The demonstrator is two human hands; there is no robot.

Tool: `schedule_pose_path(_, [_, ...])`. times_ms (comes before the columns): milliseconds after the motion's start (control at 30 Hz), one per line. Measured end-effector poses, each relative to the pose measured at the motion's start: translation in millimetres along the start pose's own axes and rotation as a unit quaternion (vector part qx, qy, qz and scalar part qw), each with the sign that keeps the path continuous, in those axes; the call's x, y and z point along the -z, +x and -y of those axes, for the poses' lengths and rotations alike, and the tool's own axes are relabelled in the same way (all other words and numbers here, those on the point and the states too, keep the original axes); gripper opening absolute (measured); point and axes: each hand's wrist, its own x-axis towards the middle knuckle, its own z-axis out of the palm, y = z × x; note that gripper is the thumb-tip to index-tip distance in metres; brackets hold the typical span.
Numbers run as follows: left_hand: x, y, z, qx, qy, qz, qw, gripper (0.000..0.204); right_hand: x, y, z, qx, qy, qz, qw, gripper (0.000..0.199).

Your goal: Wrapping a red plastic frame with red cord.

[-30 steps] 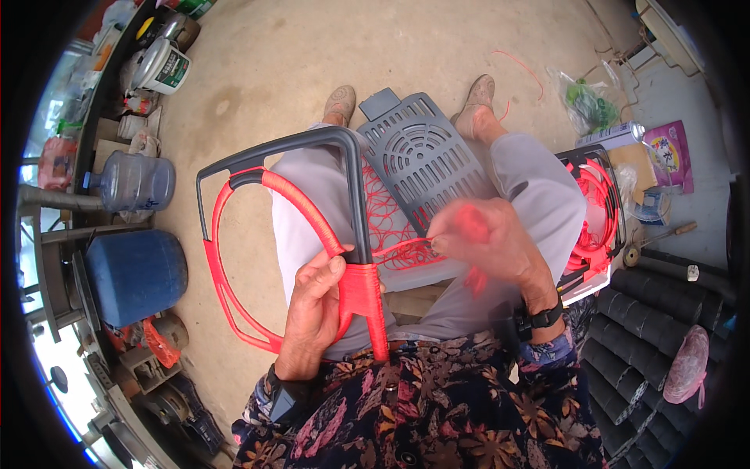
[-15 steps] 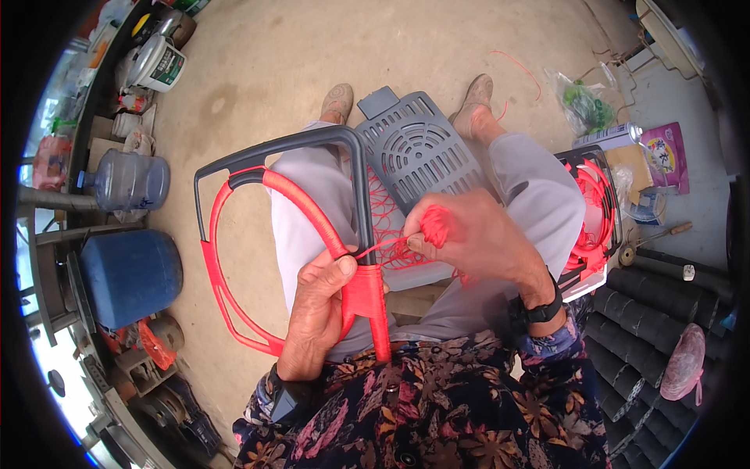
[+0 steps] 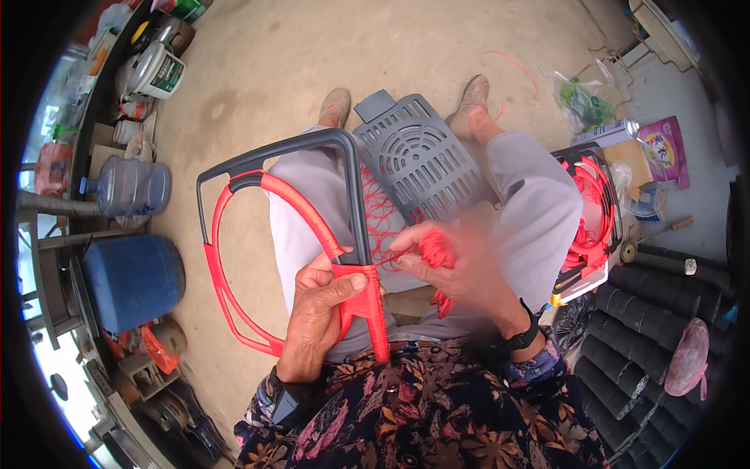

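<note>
A black frame [image 3: 279, 139] with a round inner ring stands over my left thigh. Red cord [image 3: 364, 309] is wound tightly around its lower parts and most of the ring. My left hand [image 3: 316, 305] grips the frame's near right corner, with the thumb lying over the wound cord. To its right, my right hand [image 3: 469, 266], partly smeared by motion, holds a bundle of red cord [image 3: 437, 248] close to the wrapped post. Loose red strands [image 3: 378, 205] lie between my legs, beside a grey slotted plastic panel [image 3: 419, 152].
More red-wrapped black frames [image 3: 595, 207] stand by my right knee. Dark rolls [image 3: 637, 336] are stacked at the lower right. A blue drum [image 3: 133, 277], a clear water jug [image 3: 134, 184] and a white bucket [image 3: 158, 70] line the left side. A plastic bag [image 3: 584, 105] lies at far right.
My right hand has moved down and slightly right with the cord bundle. The left thumb has shifted lower onto the wrapped corner.
</note>
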Motion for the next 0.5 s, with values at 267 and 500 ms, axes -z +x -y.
schedule_pose_path(267, [16.5, -20.0, -3.8, -0.034, 0.009, -0.049, 0.998, 0.035, -32.4, 11.8, -24.5, -0.049, 0.124, 0.1, 0.986, 0.011])
schedule_pose_path(500, [17.0, -16.1, -3.4, -0.029, 0.013, -0.045, 0.998, 0.033, -31.3, 13.4, -28.6, -0.069, 0.133, 0.103, 0.983, 0.011])
